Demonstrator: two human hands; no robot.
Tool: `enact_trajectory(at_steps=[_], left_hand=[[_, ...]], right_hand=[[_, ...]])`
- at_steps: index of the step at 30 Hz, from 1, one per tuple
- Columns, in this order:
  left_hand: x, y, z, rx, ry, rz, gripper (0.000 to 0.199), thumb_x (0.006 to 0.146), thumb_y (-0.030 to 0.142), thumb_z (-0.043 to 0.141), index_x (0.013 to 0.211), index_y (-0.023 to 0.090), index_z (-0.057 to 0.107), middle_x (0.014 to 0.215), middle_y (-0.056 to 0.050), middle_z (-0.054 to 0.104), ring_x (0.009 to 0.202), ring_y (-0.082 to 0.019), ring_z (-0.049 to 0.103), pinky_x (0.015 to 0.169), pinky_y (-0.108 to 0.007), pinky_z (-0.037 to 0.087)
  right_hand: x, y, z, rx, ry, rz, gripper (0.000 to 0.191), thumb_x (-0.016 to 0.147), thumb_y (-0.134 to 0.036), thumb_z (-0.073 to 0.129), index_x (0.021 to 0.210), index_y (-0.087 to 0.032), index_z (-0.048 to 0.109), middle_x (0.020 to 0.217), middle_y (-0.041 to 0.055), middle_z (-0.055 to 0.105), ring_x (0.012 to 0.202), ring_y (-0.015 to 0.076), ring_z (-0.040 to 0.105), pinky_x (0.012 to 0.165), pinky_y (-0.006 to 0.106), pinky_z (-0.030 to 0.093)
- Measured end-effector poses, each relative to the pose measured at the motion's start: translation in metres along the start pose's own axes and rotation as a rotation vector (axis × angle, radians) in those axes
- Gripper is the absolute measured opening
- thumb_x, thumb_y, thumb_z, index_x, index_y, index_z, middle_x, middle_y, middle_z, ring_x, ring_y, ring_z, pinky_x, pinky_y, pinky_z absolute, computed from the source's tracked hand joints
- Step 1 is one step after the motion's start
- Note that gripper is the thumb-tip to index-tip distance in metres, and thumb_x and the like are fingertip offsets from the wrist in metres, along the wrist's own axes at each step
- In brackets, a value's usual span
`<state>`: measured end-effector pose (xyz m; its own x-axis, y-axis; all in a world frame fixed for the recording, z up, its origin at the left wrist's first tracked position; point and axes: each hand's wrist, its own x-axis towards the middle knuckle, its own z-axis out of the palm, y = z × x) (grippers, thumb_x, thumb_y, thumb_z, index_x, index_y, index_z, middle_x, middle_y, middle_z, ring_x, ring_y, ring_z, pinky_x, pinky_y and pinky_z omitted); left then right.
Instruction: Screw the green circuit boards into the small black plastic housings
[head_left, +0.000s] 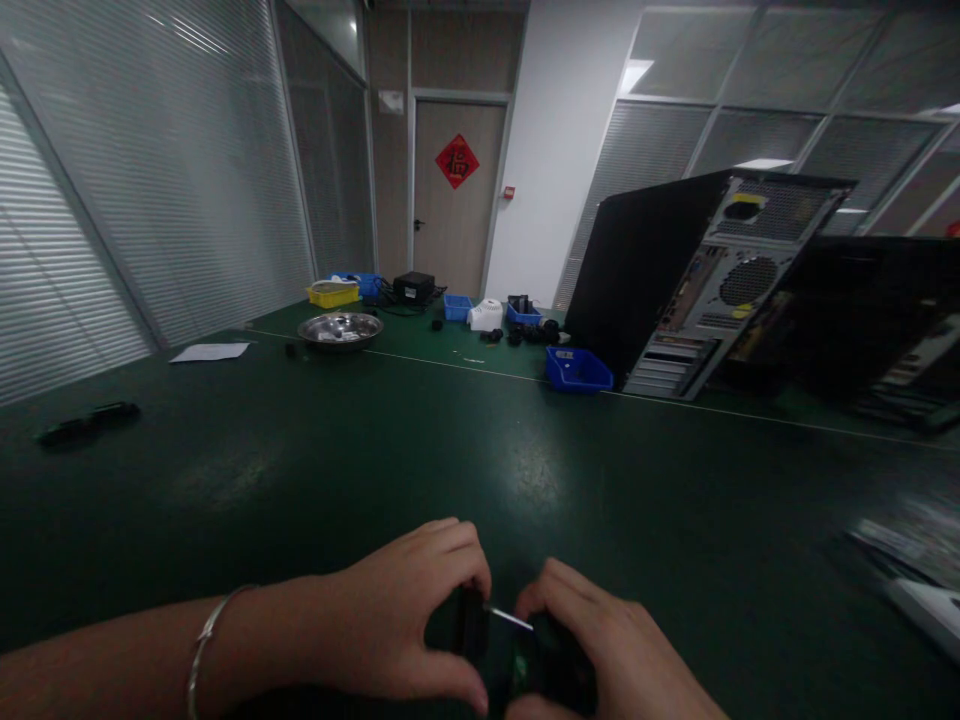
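Note:
At the bottom middle, my left hand curls its fingers and thumb around a small black piece. Facing it, my right hand is closed around a dark object with a greenish patch near the thumb. A thin shiny metal strip or shaft runs across the gap between the hands. Dim light and the fingers hide most of both held pieces, so their kind is unclear. Both hands are low over the dark green table.
A blue bin stands beside a black computer tower at right. Further back are a steel bowl, a yellow basket and a white paper. Dark parts lie at left; a blurred pale item is at right.

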<state>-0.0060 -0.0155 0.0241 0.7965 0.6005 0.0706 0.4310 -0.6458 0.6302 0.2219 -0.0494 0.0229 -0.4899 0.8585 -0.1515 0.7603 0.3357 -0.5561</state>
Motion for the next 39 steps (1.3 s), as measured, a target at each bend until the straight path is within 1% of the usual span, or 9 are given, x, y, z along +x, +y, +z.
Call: enact_trajectory(at_steps=[3,6,11,13,16,18,20,26,39], left_hand=[[0.0,-0.004,0.001,-0.104,0.044,-0.045,0.041,0.074,0.044,0.074,0.104,0.021,0.059,0.101,-0.005,0.055,0.088,-0.019,0.052,0.073,-0.028,0.045],[0.001,-0.008,0.003,-0.167,0.097,-0.066,0.038,0.074,0.032,0.076,0.108,0.023,0.06,0.104,-0.004,0.053,0.087,-0.017,0.053,0.074,-0.027,0.045],[0.003,-0.009,0.006,-0.271,0.158,-0.12,0.038,0.075,0.023,0.075,0.11,0.022,0.06,0.096,-0.002,0.057,0.081,-0.015,0.055,0.071,-0.027,0.046],[0.004,-0.008,0.007,-0.399,0.164,-0.161,0.038,0.075,0.022,0.074,0.11,0.02,0.059,0.095,-0.001,0.06,0.08,-0.014,0.057,0.072,-0.026,0.047],[0.005,-0.008,0.01,-0.599,0.145,-0.2,0.042,0.075,0.021,0.075,0.112,0.019,0.056,0.093,-0.001,0.062,0.08,-0.014,0.059,0.073,-0.027,0.048],[0.005,-0.008,0.012,-0.67,0.118,-0.212,0.045,0.072,0.021,0.077,0.112,0.018,0.056,0.093,-0.001,0.063,0.08,-0.014,0.06,0.073,-0.028,0.048],[0.005,-0.007,0.014,-0.705,0.087,-0.216,0.047,0.07,0.021,0.079,0.112,0.018,0.056,0.091,-0.001,0.064,0.081,-0.015,0.061,0.074,-0.029,0.049],[0.004,0.001,0.017,-0.746,0.016,-0.178,0.047,0.065,0.021,0.083,0.104,0.018,0.057,0.086,0.0,0.066,0.08,-0.016,0.064,0.074,-0.029,0.05],[0.005,-0.001,0.026,-0.778,0.054,-0.231,0.047,0.063,0.021,0.084,0.099,0.017,0.055,0.086,-0.001,0.066,0.076,-0.015,0.065,0.066,-0.027,0.049]], right_hand=[[0.0,0.002,0.003,-0.022,-0.024,-0.004,0.033,0.064,-0.032,0.081,0.091,-0.024,0.064,0.095,0.0005,0.064,0.078,0.0202,0.063,0.06,0.024,0.041],[0.0,0.004,0.006,-0.048,-0.03,0.015,0.027,0.065,-0.025,0.08,0.088,-0.024,0.065,0.092,-0.0007,0.064,0.076,0.0193,0.064,0.061,0.024,0.04],[-0.001,0.005,0.007,0.036,0.003,0.003,0.025,0.064,-0.016,0.076,0.086,-0.024,0.067,0.093,-0.0004,0.065,0.079,0.0189,0.064,0.065,0.024,0.044],[-0.001,0.004,0.006,0.103,0.072,-0.017,0.022,0.067,-0.015,0.072,0.087,-0.023,0.066,0.091,0.0,0.065,0.079,0.0178,0.064,0.067,0.024,0.045],[-0.002,0.002,0.004,0.162,0.259,-0.09,0.013,0.076,-0.018,0.066,0.088,-0.021,0.061,0.086,0.0012,0.062,0.077,0.0166,0.063,0.067,0.024,0.047],[-0.003,0.002,0.005,0.168,0.37,-0.172,0.011,0.08,-0.02,0.064,0.09,-0.021,0.059,0.084,0.0016,0.061,0.075,0.0163,0.062,0.065,0.024,0.047],[-0.002,0.003,0.007,0.164,0.414,-0.239,0.012,0.081,-0.02,0.064,0.091,-0.021,0.057,0.083,0.0013,0.061,0.073,0.0158,0.061,0.063,0.023,0.047],[0.0,0.005,0.018,0.168,0.38,-0.274,0.017,0.078,-0.014,0.066,0.09,-0.022,0.057,0.082,0.0013,0.061,0.071,0.0157,0.063,0.061,0.023,0.048],[-0.001,0.004,0.021,0.128,0.356,-0.267,0.014,0.08,-0.018,0.067,0.09,-0.022,0.058,0.084,0.002,0.063,0.072,0.0162,0.064,0.061,0.024,0.049]])
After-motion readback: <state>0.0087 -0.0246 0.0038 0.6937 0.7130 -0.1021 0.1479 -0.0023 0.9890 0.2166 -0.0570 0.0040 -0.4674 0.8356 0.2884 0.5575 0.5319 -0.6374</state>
